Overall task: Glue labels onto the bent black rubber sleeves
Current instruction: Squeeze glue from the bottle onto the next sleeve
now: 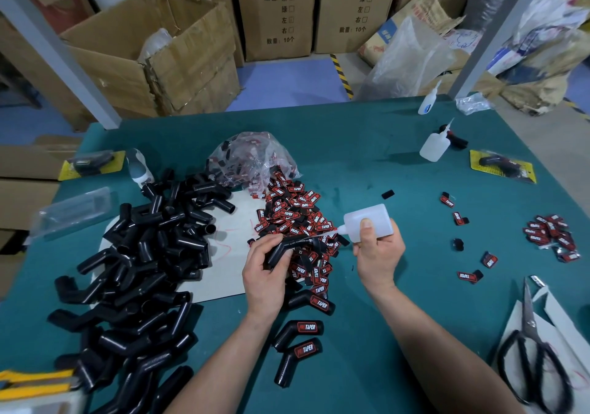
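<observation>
Your left hand (265, 273) was curled around one bent black sleeve (280, 250), gripping its lower leg, with the elbow and upper leg sticking out towards the right. Your right hand (378, 251) was closed on the glue bottle (370, 219), thumb pressed on its side. The bottle was tipped over so the nozzle pointed left at the sleeve's upper leg. Nozzle tip was blurred, so I couldn't tell whether it touched the rubber.

Both hands sat over the near edge of the label pile (297, 219). The heap of bare sleeves (143, 254) was just left of your left hand. Three labelled sleeves (300, 330) lay close together between your forearms.

For room, there was bare green mat (383, 164) right of your right hand, before a loose scatter of single labels (447, 201) and a smaller label pile (549, 233). Scissors (530, 362) lay on white card at the near right edge, well apart from your arm. Two spare bottles (432, 147) stood near the far right edge. The bag of labels (249, 158) lay behind the big pile, in the far middle of the table.
</observation>
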`<state>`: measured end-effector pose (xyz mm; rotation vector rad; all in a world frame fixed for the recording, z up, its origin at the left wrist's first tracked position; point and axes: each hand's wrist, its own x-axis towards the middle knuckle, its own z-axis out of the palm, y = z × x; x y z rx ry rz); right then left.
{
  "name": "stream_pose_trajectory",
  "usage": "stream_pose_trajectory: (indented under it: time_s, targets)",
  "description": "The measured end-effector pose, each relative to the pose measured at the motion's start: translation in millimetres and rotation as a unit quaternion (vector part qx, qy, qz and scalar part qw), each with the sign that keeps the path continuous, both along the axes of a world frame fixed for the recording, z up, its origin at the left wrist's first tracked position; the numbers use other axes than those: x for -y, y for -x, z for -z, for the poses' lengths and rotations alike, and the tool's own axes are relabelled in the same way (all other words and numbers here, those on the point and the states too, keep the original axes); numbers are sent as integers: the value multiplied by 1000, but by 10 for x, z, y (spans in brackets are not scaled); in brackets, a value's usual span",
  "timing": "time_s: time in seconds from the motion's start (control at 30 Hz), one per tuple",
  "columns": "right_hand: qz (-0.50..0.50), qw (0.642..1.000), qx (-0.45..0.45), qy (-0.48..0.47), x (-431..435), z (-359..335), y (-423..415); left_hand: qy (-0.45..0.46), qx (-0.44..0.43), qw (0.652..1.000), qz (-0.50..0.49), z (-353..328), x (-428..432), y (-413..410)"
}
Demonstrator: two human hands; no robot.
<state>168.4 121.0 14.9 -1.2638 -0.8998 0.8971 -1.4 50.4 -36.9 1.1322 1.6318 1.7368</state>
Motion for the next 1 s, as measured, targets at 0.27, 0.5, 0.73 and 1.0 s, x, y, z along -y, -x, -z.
stream_pose_trajectory:
  time_s: [0.27, 0.5, 0.73, 1.0]
  targets:
    - [-2, 1000, -1, -3, 2, 31, 2, -7, 6, 1000, -2, 26, -17, 8]
    - [4, 1000, -9, -2, -29, 13, -39, -4, 4, 1000, -1, 28, -10, 18]
    - [6, 1000, 3, -5, -24, 17, -38, 2, 4, 1000, -3, 16, -10, 13]
    - [-2, 1000, 12, -10, 1, 34, -23, 10, 12, 1000, -3, -23, 8, 0]
